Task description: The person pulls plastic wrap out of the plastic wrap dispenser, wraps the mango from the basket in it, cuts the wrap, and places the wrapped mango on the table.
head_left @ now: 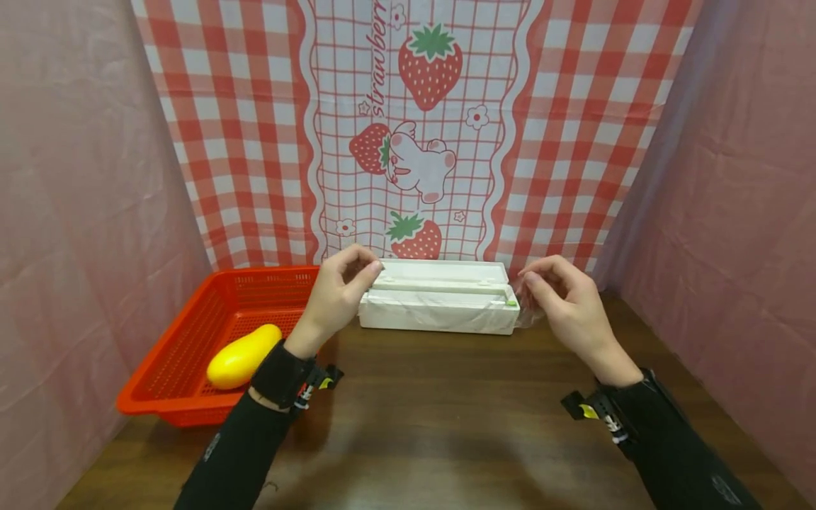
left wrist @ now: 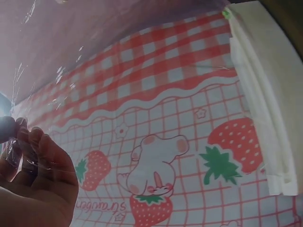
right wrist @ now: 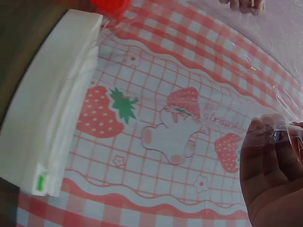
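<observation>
Head view: from above, facing forward and down over the desk point(head_left: 408, 425). Wrist views: close, facing the backdrop point(left wrist: 156, 127); all three share the white box point(head_left: 440, 306).

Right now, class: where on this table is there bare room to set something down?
Bare wood lies in front of the white dispenser, between left hand and right hand. It is crowded at the left, where the orange basket holds a yellow fruit.

Black long sleeves, black wrist straps with yellow tags, bare hands point(head_left: 338, 297)
</observation>
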Demonstrator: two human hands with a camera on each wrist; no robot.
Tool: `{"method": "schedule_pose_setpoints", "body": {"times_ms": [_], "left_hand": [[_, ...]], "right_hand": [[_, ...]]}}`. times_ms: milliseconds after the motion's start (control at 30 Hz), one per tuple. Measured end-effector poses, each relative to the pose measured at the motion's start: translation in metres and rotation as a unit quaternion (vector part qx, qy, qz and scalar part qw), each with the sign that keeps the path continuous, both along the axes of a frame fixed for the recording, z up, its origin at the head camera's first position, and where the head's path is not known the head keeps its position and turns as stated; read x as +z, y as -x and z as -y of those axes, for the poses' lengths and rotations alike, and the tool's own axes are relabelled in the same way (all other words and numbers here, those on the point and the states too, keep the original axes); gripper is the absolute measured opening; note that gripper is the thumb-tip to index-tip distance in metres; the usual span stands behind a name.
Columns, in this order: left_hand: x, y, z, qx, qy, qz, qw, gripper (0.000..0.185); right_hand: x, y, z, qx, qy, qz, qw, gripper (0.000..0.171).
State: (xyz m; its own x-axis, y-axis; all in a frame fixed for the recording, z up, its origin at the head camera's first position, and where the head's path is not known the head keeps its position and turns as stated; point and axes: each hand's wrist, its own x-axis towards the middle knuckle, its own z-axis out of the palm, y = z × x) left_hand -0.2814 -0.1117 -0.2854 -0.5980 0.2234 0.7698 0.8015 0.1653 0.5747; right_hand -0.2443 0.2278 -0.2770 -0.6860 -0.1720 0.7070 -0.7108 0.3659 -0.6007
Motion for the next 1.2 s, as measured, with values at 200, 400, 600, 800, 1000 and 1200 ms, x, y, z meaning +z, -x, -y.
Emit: {"method": "schedule_pose_setpoints", "body": {"times_ms": [200, 400, 600, 800, 1000, 1200], "left_hand": [[-0.02, -0.008, -0.004, -0.002, 0.046, 0.039, 0.9982, 0.008], [-0.042, -0.016, -0.012, 0.001, 0.092, 0.083, 0.9923, 0.007], [-0.062, -0.021, -0.013, -0.004, 0.135, 0.107, 0.9851, 0.007], [-0.082, -0.022, -0.013, -0.034, 0.193, 0.147, 0.9696, 0.007], [-0.1, -0.025, -0.012, -0.075, 0.241, 0.173, 0.9519, 0.011], [-0.108, -0.033, -0.008, -0.112, 0.284, 0.189, 0.9334, 0.013]], "right_hand": [[-0.014, 0.0, -0.007, 0.054, -0.004, 0.042, 0.998, 0.008], [-0.033, 0.0, -0.011, 0.098, -0.012, 0.086, 0.991, 0.008], [-0.056, 0.002, -0.012, 0.153, -0.042, 0.112, 0.981, 0.008], [-0.076, 0.0, -0.011, 0.216, -0.083, 0.17, 0.958, 0.01], [-0.09, -0.004, -0.014, 0.239, -0.144, 0.205, 0.938, 0.01], [-0.099, -0.008, -0.021, 0.3, -0.191, 0.242, 0.903, 0.011]]}}
